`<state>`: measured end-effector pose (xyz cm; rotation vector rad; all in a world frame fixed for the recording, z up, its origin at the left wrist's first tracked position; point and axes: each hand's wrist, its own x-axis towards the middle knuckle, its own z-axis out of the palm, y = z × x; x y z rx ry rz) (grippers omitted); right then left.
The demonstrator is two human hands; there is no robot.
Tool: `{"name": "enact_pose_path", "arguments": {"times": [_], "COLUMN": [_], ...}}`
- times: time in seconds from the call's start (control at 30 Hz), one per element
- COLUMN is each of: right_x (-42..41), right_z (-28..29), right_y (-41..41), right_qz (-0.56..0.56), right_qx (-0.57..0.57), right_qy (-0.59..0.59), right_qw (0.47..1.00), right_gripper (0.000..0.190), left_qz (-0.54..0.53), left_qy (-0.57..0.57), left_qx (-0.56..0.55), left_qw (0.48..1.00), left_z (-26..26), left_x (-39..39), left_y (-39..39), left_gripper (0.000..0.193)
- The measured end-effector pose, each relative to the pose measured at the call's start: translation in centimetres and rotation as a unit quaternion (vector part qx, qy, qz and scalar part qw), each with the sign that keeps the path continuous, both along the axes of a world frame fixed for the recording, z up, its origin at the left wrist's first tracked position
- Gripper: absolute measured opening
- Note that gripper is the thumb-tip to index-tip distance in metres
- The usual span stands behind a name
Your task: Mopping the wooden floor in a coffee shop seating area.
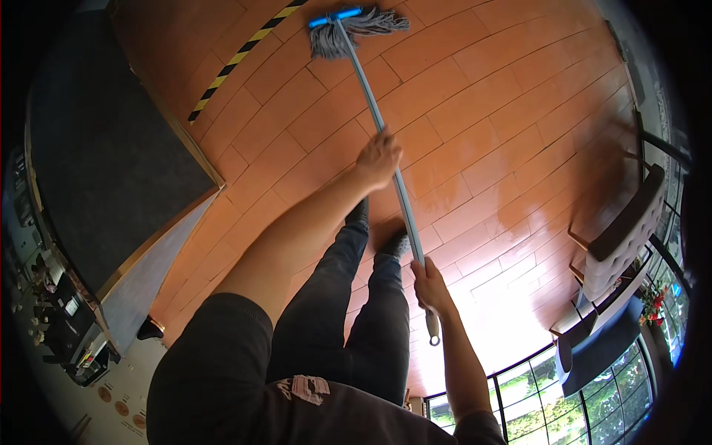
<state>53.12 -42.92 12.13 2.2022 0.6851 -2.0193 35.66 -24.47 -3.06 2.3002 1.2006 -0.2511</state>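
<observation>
A string mop with a grey handle (364, 83), a bright blue clamp and grey strands (334, 43) stretches away from me over orange floor tiles (423, 67). Partway along the pole, my left hand (380, 158) is closed around it. Lower down, by the pale end grip with its hanging loop, my right hand (431, 286) holds the same handle. The mop's strands lie spread on the floor, some trailing to the right of the clamp. Both my feet stand on the tiles beside the lower handle.
Black-and-yellow striped tape (245, 53) marks the floor left of the mop head. A dark-topped counter (122, 161) with a wooden edge fills the left. Along the right stand a tufted bench (623, 228) and a dark blue seat (603, 350), near large windows. Daylight glares off the floor.
</observation>
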Motion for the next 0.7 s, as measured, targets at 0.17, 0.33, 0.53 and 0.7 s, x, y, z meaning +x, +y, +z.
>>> {"name": "enact_pose_path", "arguments": {"times": [0.17, 0.33, 0.53, 0.7], "right_x": [-5.5, -5.9, 1.4, 7.2], "right_z": [-3.7, -3.5, 1.0, 7.4], "right_y": [8.3, 7.0, -4.1, -8.6], "right_qz": [-0.02, 0.02, 0.129, 0.22], "right_qx": [0.024, 0.027, -0.054, -0.049], "right_qy": [0.055, 0.059, -0.008, -0.036], "right_qw": [0.998, 0.998, 0.99, 0.974], "right_gripper": [0.035, 0.035, 0.035, 0.03], "left_qz": [0.001, -0.036, -0.038, 0.017], "left_qy": [0.139, 0.17, 0.069, -0.07], "left_qx": [0.054, 0.052, 0.025, -0.083], "left_qw": [0.989, 0.983, 0.997, 0.994], "left_z": [-3.4, -2.6, -0.1, 3.8], "left_x": [-4.6, -4.8, -0.4, 1.6], "left_y": [7.9, 5.9, -7.5, -13.9], "left_gripper": [0.033, 0.032, 0.027, 0.016]}}
